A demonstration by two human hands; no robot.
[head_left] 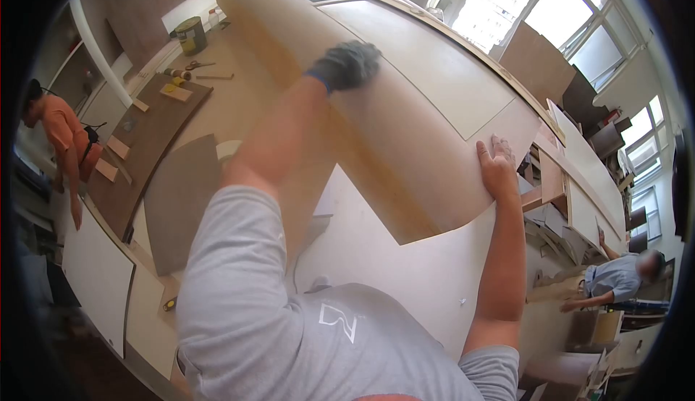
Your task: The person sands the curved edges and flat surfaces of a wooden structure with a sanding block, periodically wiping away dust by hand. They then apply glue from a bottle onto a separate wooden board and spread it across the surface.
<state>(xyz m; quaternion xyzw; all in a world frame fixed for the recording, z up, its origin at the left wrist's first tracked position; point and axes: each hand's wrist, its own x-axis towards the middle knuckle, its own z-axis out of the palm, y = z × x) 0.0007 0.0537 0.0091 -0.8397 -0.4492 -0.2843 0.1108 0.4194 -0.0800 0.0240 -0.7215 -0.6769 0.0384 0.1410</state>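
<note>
A large pale sheet with a yellowish-brown band (pixel 413 148) curves over the near edge of the worktable. On its upper surface rests my right hand (pixel 346 66) in a dark grey glove, its fingers curled and pressed down; whatever may be under them is hidden. My left hand (pixel 498 166) is bare and lies with its fingers apart on the sheet's right end. Beyond the curve, a flat light panel (pixel 427 61) lies on the table.
A can (pixel 190 36), scissors (pixel 197 65) and small wood blocks (pixel 176 92) lie at the left by a dark brown board (pixel 156 133). A person in orange (pixel 65 133) stands far left, another in light blue (pixel 615 278) far right. Stacked boards (pixel 586 176) fill the right side.
</note>
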